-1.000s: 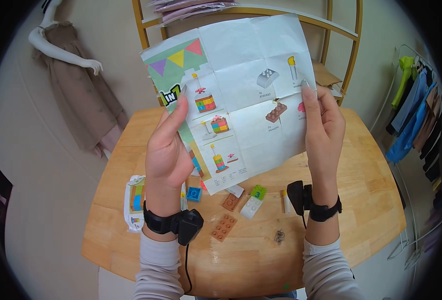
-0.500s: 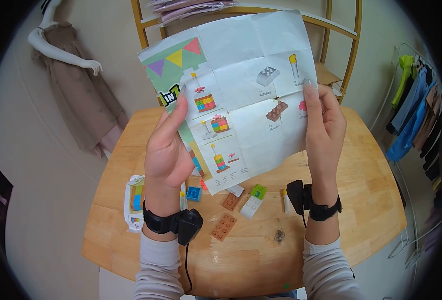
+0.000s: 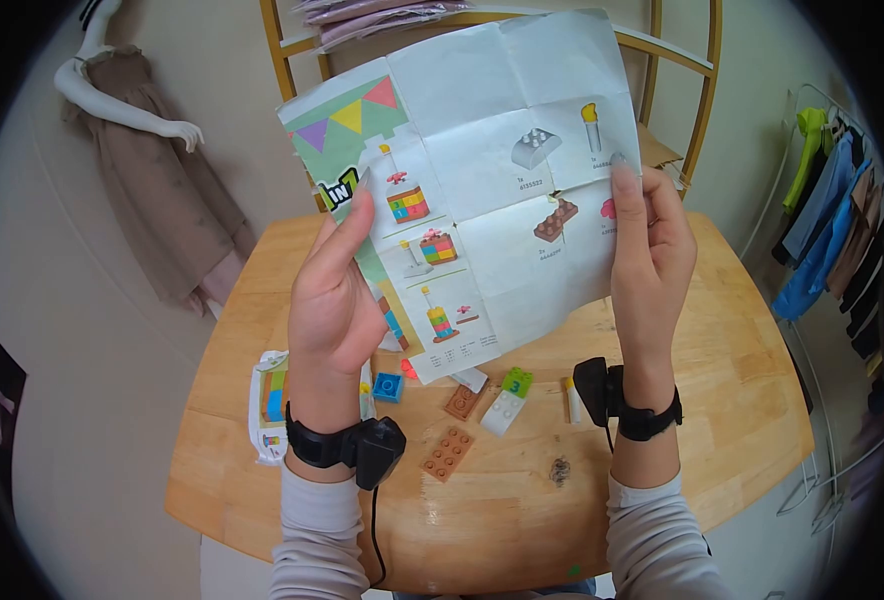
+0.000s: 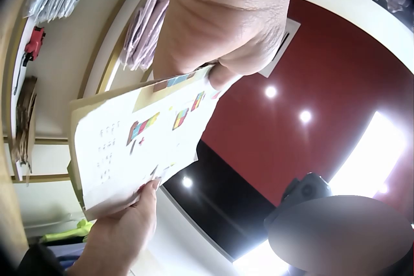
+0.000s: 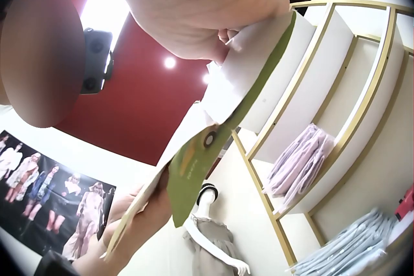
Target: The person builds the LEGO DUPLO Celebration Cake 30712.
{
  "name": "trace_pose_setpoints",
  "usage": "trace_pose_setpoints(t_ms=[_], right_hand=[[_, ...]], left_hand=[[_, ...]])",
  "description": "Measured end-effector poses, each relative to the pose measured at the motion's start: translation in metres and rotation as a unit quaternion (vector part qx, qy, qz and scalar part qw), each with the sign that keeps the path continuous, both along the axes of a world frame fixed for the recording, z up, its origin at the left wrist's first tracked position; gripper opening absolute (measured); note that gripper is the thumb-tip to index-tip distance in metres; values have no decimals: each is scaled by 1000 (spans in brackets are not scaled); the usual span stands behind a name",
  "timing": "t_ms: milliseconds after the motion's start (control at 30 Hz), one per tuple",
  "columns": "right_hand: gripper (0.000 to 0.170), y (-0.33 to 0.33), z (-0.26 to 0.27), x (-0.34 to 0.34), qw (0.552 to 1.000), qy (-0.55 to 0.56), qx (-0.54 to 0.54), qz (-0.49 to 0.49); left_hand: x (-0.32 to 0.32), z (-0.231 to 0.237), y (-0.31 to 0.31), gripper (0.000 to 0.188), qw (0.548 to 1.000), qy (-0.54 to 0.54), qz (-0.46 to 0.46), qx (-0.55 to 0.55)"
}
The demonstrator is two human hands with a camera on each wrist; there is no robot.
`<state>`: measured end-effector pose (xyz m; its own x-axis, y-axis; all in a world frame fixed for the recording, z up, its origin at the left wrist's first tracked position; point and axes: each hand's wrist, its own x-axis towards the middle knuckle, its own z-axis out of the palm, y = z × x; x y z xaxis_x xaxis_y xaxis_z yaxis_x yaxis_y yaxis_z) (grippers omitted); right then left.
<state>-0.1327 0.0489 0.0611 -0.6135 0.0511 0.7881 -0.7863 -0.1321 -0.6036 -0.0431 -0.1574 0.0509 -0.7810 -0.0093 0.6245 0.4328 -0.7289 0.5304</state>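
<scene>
An unfolded paper instruction sheet point(image 3: 502, 240), creased and printed with toy bricks and cake models, is held up over the table by both hands. My left hand point(image 3: 334, 300) grips its left edge, thumb lying across the printed front. At the opposite edge my right hand point(image 3: 654, 250) pinches the paper between thumb and curled fingers. In the left wrist view the sheet point(image 4: 129, 153) shows its printed side; the right wrist view catches its green back point(image 5: 207, 143). Below lie a brown studded brick point(image 3: 448, 454), a white brick point(image 3: 502, 412), a green brick marked 3 point(image 3: 518, 382) and a blue brick point(image 3: 387, 388).
A printed plastic packet point(image 3: 270, 400) lies on the wooden table point(image 3: 522, 530) by my left wrist. A candle piece point(image 3: 574, 402) lies near my right wrist. Beyond stand a shelf point(image 3: 707, 100), a dressed mannequin point(image 3: 147, 170) and a clothes rack point(image 3: 822, 200).
The sheet has risen slightly, its right side lifting most. My right hand shifts a little to the right with its edge. The bricks on the table stay put.
</scene>
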Motion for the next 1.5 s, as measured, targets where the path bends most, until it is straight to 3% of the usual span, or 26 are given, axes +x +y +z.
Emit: trace_pose_setpoints(t_ms=[167,233,300,467,567,667,733,800,867,933,1000,1033,1100,1233,1500], right_hand=[[24,1,5,6,999,31,-26,-5],[24,8,5,9,999,26,-10,-19],[23,22,6,9,999,22,9,-43],[25,87,-16,-2,992,-81,81,-50],[26,147,-42,-5,977,-161,112,-81],[25,199,-69,-5,953,-250,129,-112],[24,240,-101,-14,882,-248,332,-224],[34,261,-120,-5,848,-291,385,-220],[61,260,-132,9,745,-33,570,-344],[88,248,-130,15,803,-243,534,-104],[97,236,-153,12,694,-227,681,-56],[97,225,-155,11,693,-231,681,-57],[102,199,-158,2,615,-203,757,-90],[103,164,-144,-33,599,-193,776,-38],[105,83,-141,-13,601,-138,788,11]], left_hand=[[4,4,0,40,999,-24,20,6],[7,5,3,39,993,-65,91,-42],[6,4,8,38,994,-77,60,-52],[-5,-8,46,39,982,-124,27,-138],[-10,-24,74,58,975,-145,-47,-162],[-17,-37,85,58,966,-163,-48,-192],[-23,-42,85,56,963,-166,-34,-208],[-28,-48,82,52,956,-170,5,-239],[-30,-50,80,51,955,-172,13,-243],[-32,-51,80,50,952,-176,20,-248],[-33,-51,80,49,942,-188,38,-275],[-33,-51,80,49,942,-189,33,-275],[-33,-50,77,50,932,-191,40,-305],[-27,-39,72,51,924,-176,80,-330],[-18,-22,50,52,936,-116,143,-301]])
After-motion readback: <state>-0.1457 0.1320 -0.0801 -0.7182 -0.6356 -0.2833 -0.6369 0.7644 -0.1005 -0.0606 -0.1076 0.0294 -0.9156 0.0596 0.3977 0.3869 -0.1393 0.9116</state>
